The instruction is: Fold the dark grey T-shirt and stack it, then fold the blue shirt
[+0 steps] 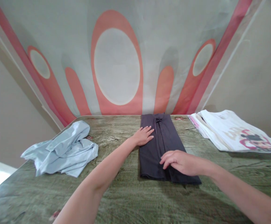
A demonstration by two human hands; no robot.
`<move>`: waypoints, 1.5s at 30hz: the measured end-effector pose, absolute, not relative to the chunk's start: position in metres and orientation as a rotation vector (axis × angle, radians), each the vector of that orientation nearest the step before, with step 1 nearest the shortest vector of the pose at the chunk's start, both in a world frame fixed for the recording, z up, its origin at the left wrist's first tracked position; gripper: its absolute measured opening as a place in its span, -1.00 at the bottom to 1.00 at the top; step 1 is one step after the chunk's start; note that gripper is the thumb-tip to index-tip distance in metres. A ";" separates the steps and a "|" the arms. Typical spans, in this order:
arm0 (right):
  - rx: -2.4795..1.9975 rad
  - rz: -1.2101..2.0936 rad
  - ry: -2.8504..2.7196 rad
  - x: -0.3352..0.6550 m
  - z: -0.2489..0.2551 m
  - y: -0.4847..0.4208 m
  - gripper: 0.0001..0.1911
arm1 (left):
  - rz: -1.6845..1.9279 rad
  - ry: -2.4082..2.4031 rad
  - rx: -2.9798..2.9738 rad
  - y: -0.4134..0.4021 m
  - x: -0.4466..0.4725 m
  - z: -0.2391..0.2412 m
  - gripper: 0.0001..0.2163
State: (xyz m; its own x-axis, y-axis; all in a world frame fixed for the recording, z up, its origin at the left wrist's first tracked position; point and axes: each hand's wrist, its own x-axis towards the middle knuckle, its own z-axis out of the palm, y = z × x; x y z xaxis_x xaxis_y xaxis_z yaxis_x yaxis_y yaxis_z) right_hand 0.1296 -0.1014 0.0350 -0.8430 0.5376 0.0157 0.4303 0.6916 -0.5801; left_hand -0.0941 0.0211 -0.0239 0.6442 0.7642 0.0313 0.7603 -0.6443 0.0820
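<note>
The dark garment lies folded in a long panel on the tabletop, right of center. Its far end is at the rear edge of the tabletop; its near end points toward the person. A gathered knot is located at the far end, and raised creases run lengthwise from it.

Left hand: placed palm down on the left side of the dark garment. Grip open, fingers extended.

Right hand: positioned over the near half of the dark garment, fingers bent. Whether this grip is closed on fabric cannot be determined.

Left of the dark garment, well apart: a light blue garment, crumpled, at the left edge of the tabletop.

Right of the dark garment: a stack of folded garments. The uppermost item is white with a printed figure.

Behind the tabletop: a pale backdrop with coral rounded shapes.
</note>
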 end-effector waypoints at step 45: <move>-0.682 -0.516 -2.733 0.112 -0.005 -0.077 -0.77 | 0.115 1.079 2.827 -0.100 -0.110 0.001 -0.40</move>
